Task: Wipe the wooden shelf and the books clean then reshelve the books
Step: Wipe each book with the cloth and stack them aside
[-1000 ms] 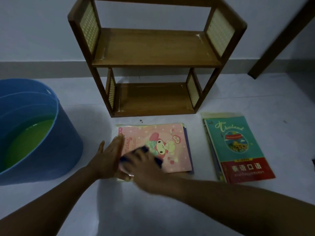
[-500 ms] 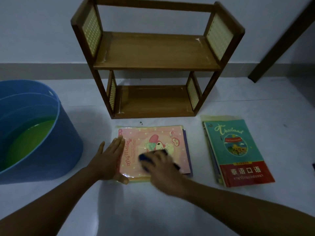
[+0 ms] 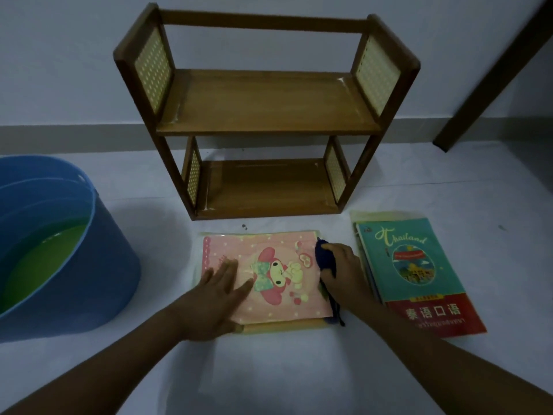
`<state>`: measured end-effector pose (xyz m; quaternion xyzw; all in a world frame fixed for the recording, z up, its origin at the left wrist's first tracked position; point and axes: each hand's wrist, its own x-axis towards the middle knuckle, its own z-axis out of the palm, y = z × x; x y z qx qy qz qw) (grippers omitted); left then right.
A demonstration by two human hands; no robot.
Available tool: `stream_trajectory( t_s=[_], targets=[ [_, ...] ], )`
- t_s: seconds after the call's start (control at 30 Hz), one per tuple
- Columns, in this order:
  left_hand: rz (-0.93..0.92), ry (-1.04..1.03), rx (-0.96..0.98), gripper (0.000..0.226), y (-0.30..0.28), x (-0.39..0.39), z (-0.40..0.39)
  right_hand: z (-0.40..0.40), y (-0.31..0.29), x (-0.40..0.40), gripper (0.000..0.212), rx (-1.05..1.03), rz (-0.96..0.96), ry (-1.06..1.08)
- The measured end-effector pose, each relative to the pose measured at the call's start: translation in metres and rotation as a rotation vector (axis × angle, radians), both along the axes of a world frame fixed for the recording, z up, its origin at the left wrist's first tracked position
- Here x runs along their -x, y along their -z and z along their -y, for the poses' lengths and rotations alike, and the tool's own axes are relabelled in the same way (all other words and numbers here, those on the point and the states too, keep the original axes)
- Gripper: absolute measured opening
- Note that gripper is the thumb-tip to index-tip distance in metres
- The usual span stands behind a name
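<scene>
The pink book [image 3: 269, 277] lies flat on the white floor [image 3: 269, 378], topping a small stack just in front of the wooden shelf [image 3: 264, 115]. Its far edge sits close to the shelf's base, with two small dark specks [image 3: 244, 226] on the strip of floor between them. A narrow strip of floor separates this stack from a second stack to its right, topped by a teal and red book [image 3: 419, 277] lettered "Thailand". A wider stretch of bare floor lies between the pink book and the blue bucket [image 3: 89, 280] at the left edge, which holds green liquid. The near floor, under the forearms, is open.

There are two stacks of books, one shelf with two boards, one bucket and one cloth.

The left hand [image 3: 215, 298] presses flat on the pink cover's left near part, fingers straight and slightly spread. The right hand [image 3: 344, 271] grips a dark blue cloth [image 3: 324, 256] with curled fingers at the cover's right edge, and a dark end of the cloth trails toward the near right corner.

The pink cover shows a cartoon figure with a pink hood, a green bow and pale dots. The shelf's boards are bare brown wood with pale marks along their corners, and its side panels are woven and pale.
</scene>
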<state>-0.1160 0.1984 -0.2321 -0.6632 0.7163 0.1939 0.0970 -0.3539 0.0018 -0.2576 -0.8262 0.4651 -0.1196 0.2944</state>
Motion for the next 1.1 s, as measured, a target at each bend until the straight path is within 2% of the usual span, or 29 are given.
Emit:
stream_trajectory(
  t_s=[0.1, 0.13, 0.2, 0.27, 0.3, 0.37, 0.47, 0.53, 0.6, 0.7, 0.77, 0.8, 0.87, 0.9, 0.93, 1.0, 1.1],
  targets=[
    [0.055, 0.162, 0.132, 0.053, -0.009, -0.007, -0.005, 0.009, -0.003, -0.003, 0.057, -0.085, 0.181, 0.15],
    [-0.014, 0.156, 0.206, 0.044, -0.018, -0.008, -0.004, 0.014, -0.006, -0.003, 0.055, -0.116, 0.253, 0.261],
    [-0.13, 0.054, 0.363, 0.035, -0.052, -0.003, 0.005, 0.029, -0.013, 0.0, 0.044, -0.17, 0.381, 0.512],
    [-0.203, -0.185, 0.497, 0.034, -0.092, 0.001, 0.02, 0.042, -0.02, 0.007, 0.037, -0.19, 0.454, 0.666],
    [-0.3, -0.321, 0.493, 0.035, -0.109, 0.0, 0.025, 0.047, -0.024, 0.009, 0.036, -0.188, 0.471, 0.703],
    [-0.616, -0.523, 0.433, 0.047, -0.136, -0.004, 0.034, 0.052, -0.029, 0.012, 0.036, -0.18, 0.498, 0.745],
    [-0.936, -0.678, 0.212, 0.043, -0.139, -0.002, 0.032, 0.053, -0.033, 0.009, 0.038, -0.172, 0.555, 0.777],
    [-1.019, -0.774, 0.071, 0.038, -0.118, 0.008, 0.023, 0.054, -0.038, 0.007, 0.039, -0.183, 0.57, 0.78],
    [-0.967, -0.859, 0.046, 0.04, -0.091, 0.016, 0.013, 0.055, -0.04, 0.004, 0.04, -0.144, 0.542, 0.75],
    [-0.773, -0.903, 0.175, 0.055, -0.047, 0.014, 0.0, 0.043, -0.037, -0.003, 0.046, -0.021, 0.449, 0.595],
    [-0.694, -0.766, 0.287, 0.05, -0.035, 0.009, -0.005, 0.023, -0.032, -0.013, 0.055, 0.023, 0.371, 0.405],
    [-0.677, -0.662, 0.276, 0.053, -0.031, 0.007, -0.006, 0.012, -0.028, -0.019, 0.056, 0.052, 0.308, 0.282],
    [-0.56, -0.426, 0.175, 0.103, -0.016, 0.002, -0.007, -0.014, -0.019, -0.029, 0.053, 0.165, 0.124, 0.021],
    [-0.404, -0.333, 0.113, 0.124, -0.007, -0.001, -0.009, -0.029, -0.014, -0.033, 0.051, 0.255, 0.013, -0.105],
    [-0.276, -0.258, 0.084, 0.132, 0.004, -0.004, -0.012, -0.048, -0.009, -0.037, 0.049, 0.336, -0.081, -0.223],
    [-0.173, -0.215, 0.07, 0.133, 0.022, -0.009, -0.018, -0.093, -0.002, -0.045, 0.048, 0.412, -0.167, -0.444],
    [-0.154, -0.178, 0.128, 0.128, 0.029, -0.009, -0.022, -0.145, 0.0, -0.057, 0.05, 0.359, -0.049, -0.868]
  ],
)
